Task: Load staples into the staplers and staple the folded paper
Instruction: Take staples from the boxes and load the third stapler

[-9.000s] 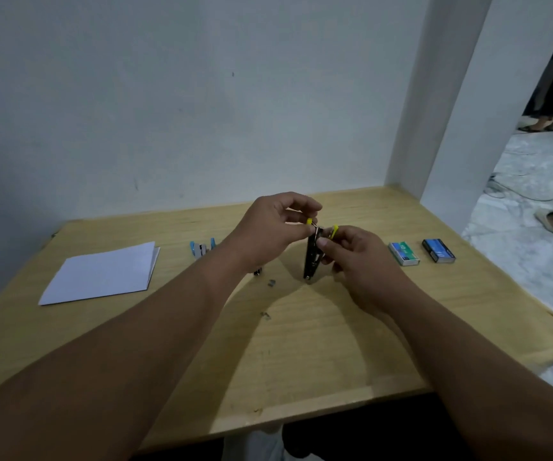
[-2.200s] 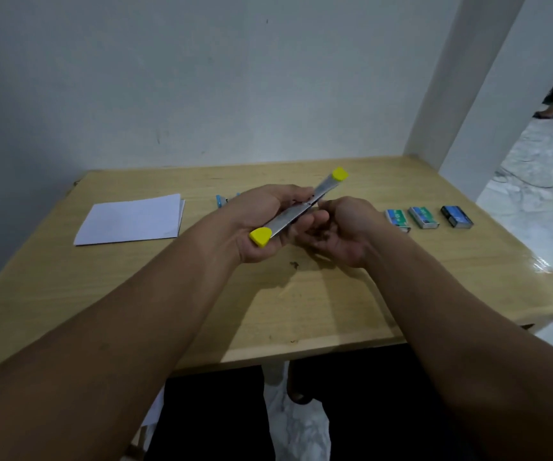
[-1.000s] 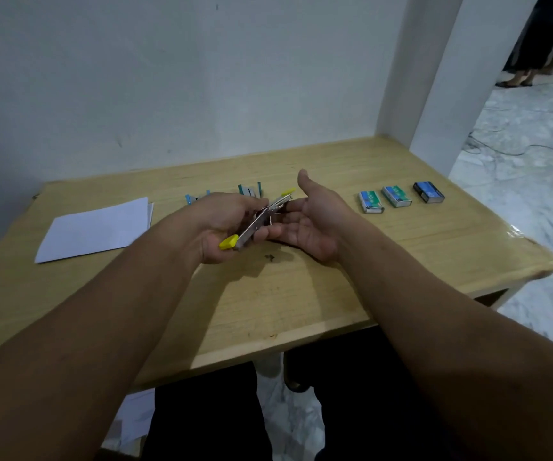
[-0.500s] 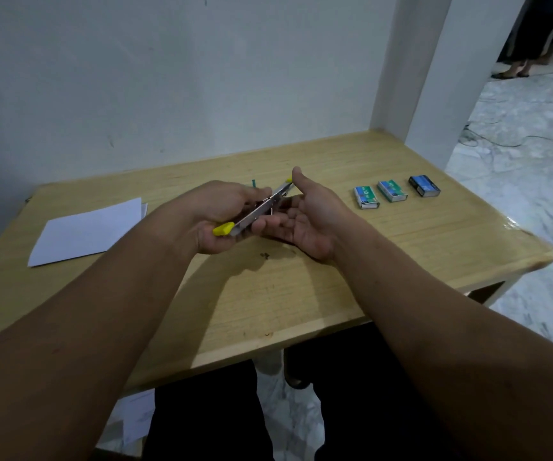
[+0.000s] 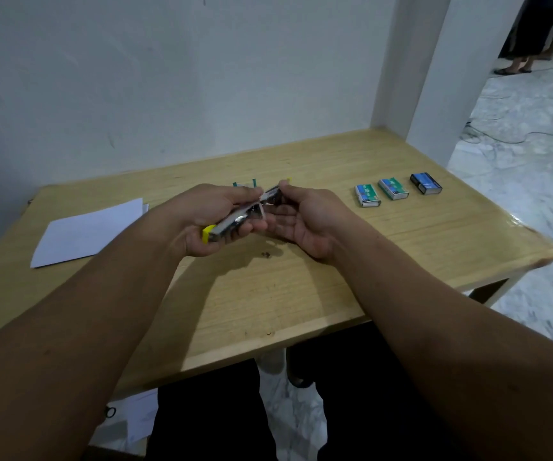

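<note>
While hands [image 5: 255, 217] grip stapler [image 5: 235, 221], three staple boxes [image 5: 393, 188] closed

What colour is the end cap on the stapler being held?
Yellow, on the stapler, seen in the head view.

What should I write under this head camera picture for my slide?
Both hands hold an open yellow-tipped stapler above a wooden table.
</note>
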